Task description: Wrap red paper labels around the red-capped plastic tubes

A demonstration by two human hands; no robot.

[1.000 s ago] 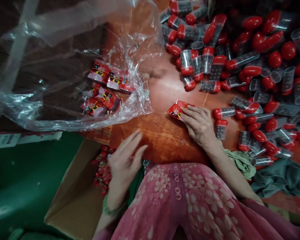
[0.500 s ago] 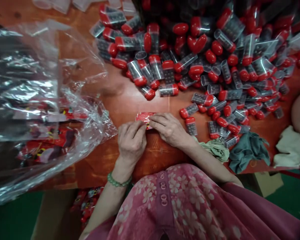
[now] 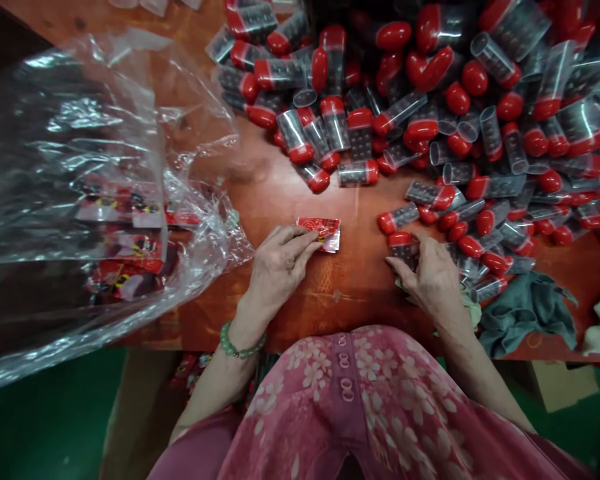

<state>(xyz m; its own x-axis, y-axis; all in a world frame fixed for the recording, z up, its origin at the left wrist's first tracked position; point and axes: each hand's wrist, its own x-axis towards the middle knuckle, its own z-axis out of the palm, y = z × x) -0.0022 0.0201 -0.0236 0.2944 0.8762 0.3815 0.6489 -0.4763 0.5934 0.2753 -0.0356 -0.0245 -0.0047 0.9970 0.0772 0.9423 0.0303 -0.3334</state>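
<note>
My left hand (image 3: 283, 267) has its fingers pressed together on the near left corner of a small red printed packet (image 3: 330, 230) at the table's middle. The packet looks flat and shiny, with a silvery right edge. To the right, my right hand (image 3: 430, 270) has thumb and fingers on either side of a clear tube with a red rounded end (image 3: 400, 240). This tube lies at the near left edge of the pile, red end away from me. Its lower part is partly hidden by my fingers.
A large pile of red-ended clear tubes (image 3: 360, 133) covers the back and right. At left lies a clear plastic bag (image 3: 200, 247) with red printed packets (image 3: 130, 257) in it. Green cloths (image 3: 527, 310) lie at the near right edge. A cardboard box (image 3: 563, 383) stands below the table.
My right hand has left the red packet and moved right to the red-ended tube. My left hand stays on the packet. The whole view has shifted slightly.
</note>
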